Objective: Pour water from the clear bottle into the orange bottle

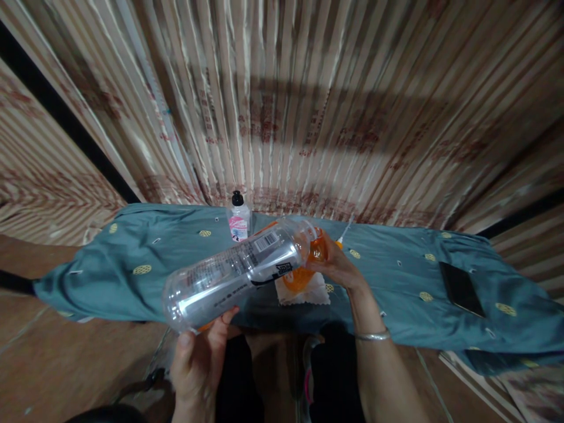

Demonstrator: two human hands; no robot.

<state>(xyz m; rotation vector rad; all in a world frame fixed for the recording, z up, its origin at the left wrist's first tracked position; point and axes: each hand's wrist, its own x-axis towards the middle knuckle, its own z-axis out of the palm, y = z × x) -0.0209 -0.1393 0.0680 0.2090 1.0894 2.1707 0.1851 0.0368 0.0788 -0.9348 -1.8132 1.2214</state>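
Observation:
A large clear plastic bottle (233,276) with a silver label and dark print is tilted, its mouth end higher and to the right. My left hand (200,349) holds its base from below, thumb and fingers against the plastic. Beside the mouth end, my right hand (337,261) is closed round the upper part of an orange see-through bottle (296,281); its fingertips are partly hidden. The two bottle mouths are close together; whether they touch I cannot tell. Under the orange bottle lies a pale cloth with a zigzag edge (319,294).
A small bottle with black cap and pink label (239,223) stands at the back of the cloth-covered table (176,252). Behind my right hand is a pump top with an orange collar (343,238). A dark phone (462,288) lies at right. A striped curtain (286,106) hangs behind.

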